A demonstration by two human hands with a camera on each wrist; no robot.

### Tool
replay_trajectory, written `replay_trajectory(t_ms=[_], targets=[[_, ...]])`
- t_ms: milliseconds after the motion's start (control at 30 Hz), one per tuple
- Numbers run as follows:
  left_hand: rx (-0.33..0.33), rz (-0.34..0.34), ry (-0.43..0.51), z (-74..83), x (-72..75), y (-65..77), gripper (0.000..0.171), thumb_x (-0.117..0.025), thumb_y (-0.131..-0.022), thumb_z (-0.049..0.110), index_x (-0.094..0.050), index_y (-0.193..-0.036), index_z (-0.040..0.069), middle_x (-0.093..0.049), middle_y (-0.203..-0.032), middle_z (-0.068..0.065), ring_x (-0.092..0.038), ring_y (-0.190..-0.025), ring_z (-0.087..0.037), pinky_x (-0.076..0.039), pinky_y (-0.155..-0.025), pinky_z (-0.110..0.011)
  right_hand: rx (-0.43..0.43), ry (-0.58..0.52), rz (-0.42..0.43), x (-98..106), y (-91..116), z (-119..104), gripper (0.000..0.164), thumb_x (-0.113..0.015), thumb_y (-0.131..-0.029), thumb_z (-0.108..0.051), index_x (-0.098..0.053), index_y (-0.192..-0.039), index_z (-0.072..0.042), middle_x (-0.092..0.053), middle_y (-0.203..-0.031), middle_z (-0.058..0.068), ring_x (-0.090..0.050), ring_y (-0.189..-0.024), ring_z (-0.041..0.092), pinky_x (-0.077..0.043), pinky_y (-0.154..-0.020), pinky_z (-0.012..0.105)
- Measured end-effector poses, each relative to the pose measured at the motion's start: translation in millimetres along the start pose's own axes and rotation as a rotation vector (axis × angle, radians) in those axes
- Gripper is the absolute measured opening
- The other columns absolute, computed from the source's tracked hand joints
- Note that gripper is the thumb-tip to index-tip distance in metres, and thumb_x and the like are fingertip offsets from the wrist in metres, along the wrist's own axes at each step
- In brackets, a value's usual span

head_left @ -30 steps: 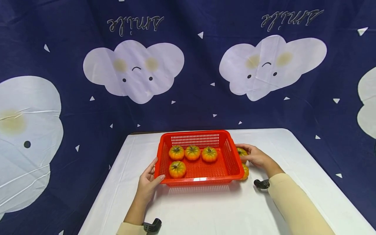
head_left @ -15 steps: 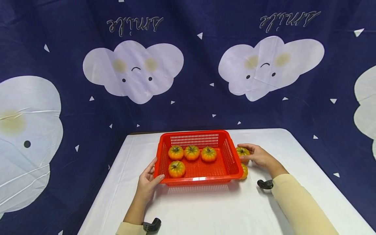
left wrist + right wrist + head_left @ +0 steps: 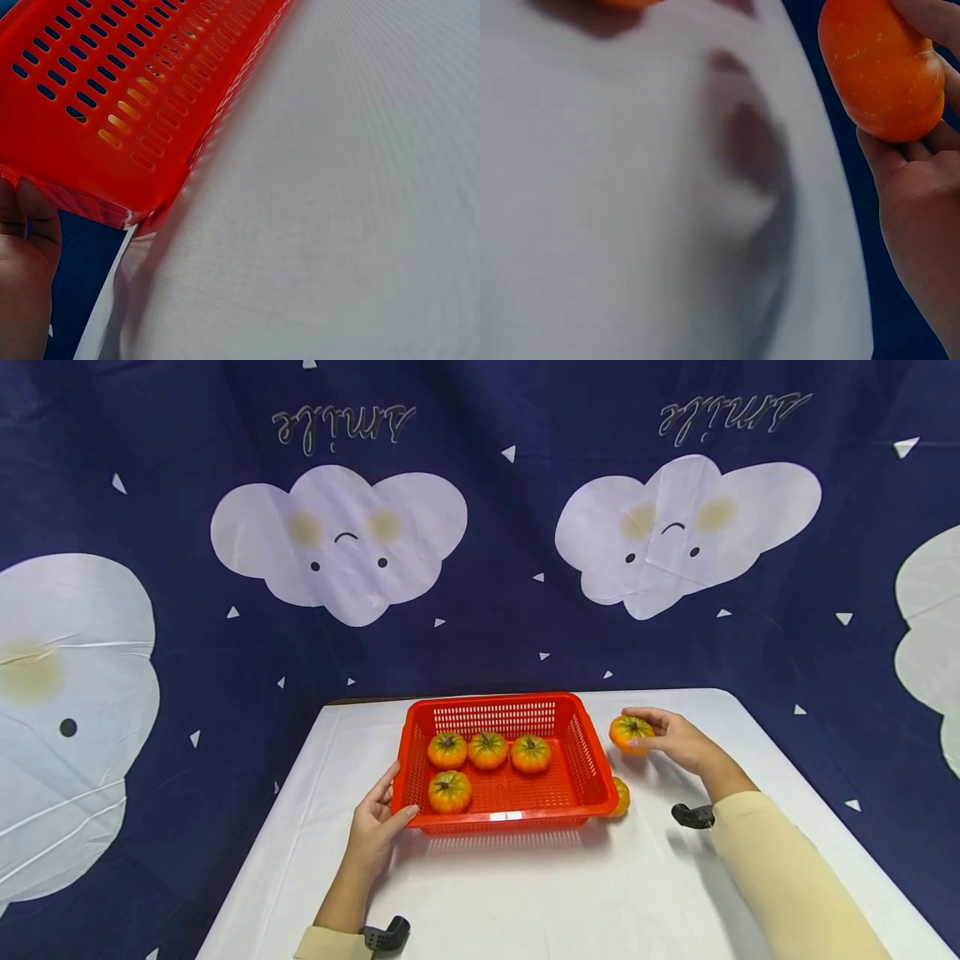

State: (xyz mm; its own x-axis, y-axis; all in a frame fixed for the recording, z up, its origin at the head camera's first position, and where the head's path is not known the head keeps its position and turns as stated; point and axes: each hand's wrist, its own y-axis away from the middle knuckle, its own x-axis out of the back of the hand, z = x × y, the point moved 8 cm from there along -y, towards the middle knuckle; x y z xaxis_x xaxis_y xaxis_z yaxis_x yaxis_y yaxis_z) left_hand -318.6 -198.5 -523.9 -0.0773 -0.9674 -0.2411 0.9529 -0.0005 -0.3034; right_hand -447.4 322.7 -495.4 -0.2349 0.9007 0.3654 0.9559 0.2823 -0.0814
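Observation:
My left hand (image 3: 375, 827) grips the left side of a red plastic basket (image 3: 510, 817), thumb over the rim near the front corner. Several small orange pumpkins with green tops sit in the basket, among them a front-left pumpkin (image 3: 450, 792). To the right of the basket, my right hand (image 3: 678, 742) holds another pumpkin (image 3: 628, 735) between thumb and fingers. In the right wrist view this held pumpkin (image 3: 881, 71) shows its smooth orange underside, raised over the table. One more pumpkin (image 3: 621, 797) lies by the basket's front right corner, partly hidden behind it.
A white cloth covers the table (image 3: 525, 893), and its far edge runs close behind the basket. Behind hangs a dark blue curtain (image 3: 510, 635) printed with white clouds. Each wrist wears a black device, such as the right wrist device (image 3: 692, 816).
My right hand has lifted the pumpkin from beside the basket and carried it up and to the right. The left hand and the basket have stayed in place.

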Motion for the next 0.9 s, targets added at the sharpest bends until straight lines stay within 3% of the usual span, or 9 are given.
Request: replay_trajectory(t_ms=[200, 367, 533, 667, 900], targets=[[0.004, -0.003, -0.004, -2.1, -0.2, 1.0, 0.080, -0.069, -0.091, -0.017, -0.037, -0.162, 0.000, -0.044, -0.136, -0.042, -0.047, -0.136, -0.053, -0.057, -0.096, -0.038, 0.081, -0.116, -0.009, 1.7, -11.2, -29.2, 0.066, -0.078, -0.095, -0.003, -0.048, -0.154, 0.003, -0.059, -0.143, 0.009, -0.061, -0.120, 0.012, -0.053, -0.100, 0.021], [-0.005, 0.000, -0.016, -0.7, 0.7, -0.2, 0.079, -0.066, -0.091, -0.018, -0.037, -0.162, 0.000, -0.044, -0.133, -0.043, -0.049, -0.134, -0.052, -0.057, -0.095, -0.038, 0.153, -0.178, -0.062, -11.5, -24.9, -58.3, 0.062, -0.073, -0.096, 0.004, -0.047, -0.153, 0.006, -0.055, -0.147, 0.010, -0.057, -0.126, 0.012, -0.052, -0.103, 0.024], [0.000, 0.000, 0.003, -0.5, 1.0, -1.5, 0.079, -0.069, -0.091, -0.015, -0.039, -0.162, 0.002, -0.043, -0.136, -0.043, -0.048, -0.134, -0.053, -0.057, -0.096, -0.038, 0.180, -0.190, -0.131, -35.8, -39.8, -81.1, 0.063, -0.073, -0.096, 0.004, -0.047, -0.154, 0.006, -0.049, -0.155, 0.014, -0.049, -0.135, 0.011, -0.049, -0.107, 0.024], [0.008, -0.005, -0.003, -2.9, 0.5, -0.9, 0.078, -0.069, -0.092, -0.015, -0.038, -0.162, 0.002, -0.044, -0.137, -0.043, -0.049, -0.135, -0.051, -0.057, -0.096, -0.038, 0.185, -0.189, -0.171, -59.6, -47.8, -99.3, 0.064, -0.074, -0.095, 0.002, -0.048, -0.154, 0.004, -0.052, -0.152, 0.017, -0.055, -0.130, 0.022, -0.051, -0.106, 0.029], [-0.004, 0.002, -0.018, -2.8, 1.5, -1.1, 0.077, -0.065, -0.092, -0.018, -0.037, -0.162, 0.000, -0.044, -0.135, -0.043, -0.050, -0.134, -0.049, -0.057, -0.096, -0.038, 0.175, -0.107, -0.230, -107.1, -61.0, -125.5, 0.064, -0.080, -0.092, -0.008, -0.055, -0.151, -0.004, -0.059, -0.146, 0.014, -0.060, -0.126, 0.027, -0.053, -0.106, 0.033]])
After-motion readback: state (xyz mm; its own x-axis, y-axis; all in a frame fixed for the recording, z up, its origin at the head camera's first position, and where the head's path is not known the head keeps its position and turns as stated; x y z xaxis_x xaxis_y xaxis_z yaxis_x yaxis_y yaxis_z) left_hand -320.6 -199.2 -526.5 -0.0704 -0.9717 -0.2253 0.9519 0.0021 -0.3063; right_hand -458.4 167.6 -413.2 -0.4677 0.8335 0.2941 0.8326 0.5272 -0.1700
